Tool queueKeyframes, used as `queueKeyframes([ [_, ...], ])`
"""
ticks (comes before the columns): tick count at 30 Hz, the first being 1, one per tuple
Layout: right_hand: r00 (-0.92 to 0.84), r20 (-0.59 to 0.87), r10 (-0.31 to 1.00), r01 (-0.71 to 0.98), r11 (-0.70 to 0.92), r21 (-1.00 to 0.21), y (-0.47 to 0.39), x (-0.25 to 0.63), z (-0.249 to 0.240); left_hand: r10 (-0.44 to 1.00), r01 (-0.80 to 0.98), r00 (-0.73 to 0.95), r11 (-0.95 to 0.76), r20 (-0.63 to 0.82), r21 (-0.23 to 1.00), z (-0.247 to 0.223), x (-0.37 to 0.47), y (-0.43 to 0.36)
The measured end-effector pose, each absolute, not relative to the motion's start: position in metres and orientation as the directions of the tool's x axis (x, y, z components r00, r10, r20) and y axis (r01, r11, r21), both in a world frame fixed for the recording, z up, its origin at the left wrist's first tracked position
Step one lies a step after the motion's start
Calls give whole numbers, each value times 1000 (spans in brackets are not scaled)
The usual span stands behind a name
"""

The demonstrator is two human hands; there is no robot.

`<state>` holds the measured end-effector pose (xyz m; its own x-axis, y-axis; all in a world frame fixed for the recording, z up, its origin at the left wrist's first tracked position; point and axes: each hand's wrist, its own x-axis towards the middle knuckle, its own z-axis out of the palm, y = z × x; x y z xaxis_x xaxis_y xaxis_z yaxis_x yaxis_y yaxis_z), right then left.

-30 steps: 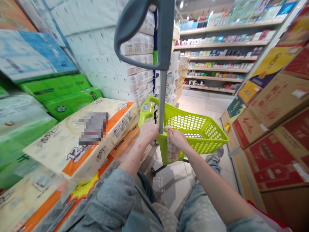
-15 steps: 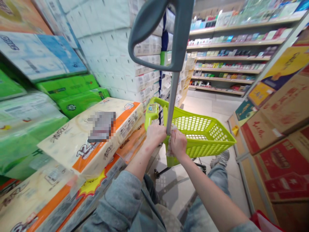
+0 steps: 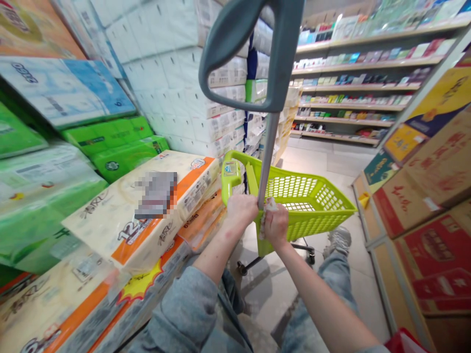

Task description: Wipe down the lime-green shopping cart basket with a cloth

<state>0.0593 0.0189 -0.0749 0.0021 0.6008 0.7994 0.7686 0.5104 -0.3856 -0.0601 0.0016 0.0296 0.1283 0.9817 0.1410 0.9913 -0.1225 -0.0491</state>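
Note:
A lime-green shopping basket cart point(image 3: 312, 223) with a perforated basket stands ahead of me, tilted to the right. Its metal pole point(image 3: 267, 152) rises to a grey looped handle point(image 3: 281, 63) close to the camera. My left hand point(image 3: 242, 212) is closed at the cart's rear edge, left of the pole's foot; the fingertips are hidden. Just right of the pole, my right hand point(image 3: 276, 226) clutches a crumpled white tissue point(image 3: 271, 205) and presses it against the rear wall of the basket.
On the left, packs of tissue paper point(image 3: 158, 206) are stacked, with a blurred-out dark object point(image 3: 157, 196) lying on top. White packs point(image 3: 176, 78) form a tall pile behind. Red and brown cartons point(image 3: 437, 235) line the right side. Stocked shelves point(image 3: 368, 88) stand across the tiled floor point(image 3: 331, 159).
My right hand and the tissue have moved slightly right and down beside the pole. The view has shifted a little, and the cart's handle appears slightly farther right.

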Motion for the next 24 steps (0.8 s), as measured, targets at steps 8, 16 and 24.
queueKeyframes([
  [8,-109,466,878,828,339,-446,34,71,-39,984,989,135,-127,116,-74,32,-55,-1],
  [16,35,735,678,743,474,-472,17,64,-72,959,958,264,-273,-100,-89,43,-63,12],
  [24,-2,687,727,776,434,-457,32,73,-71,961,958,270,-274,-59,-85,41,-61,8],
])
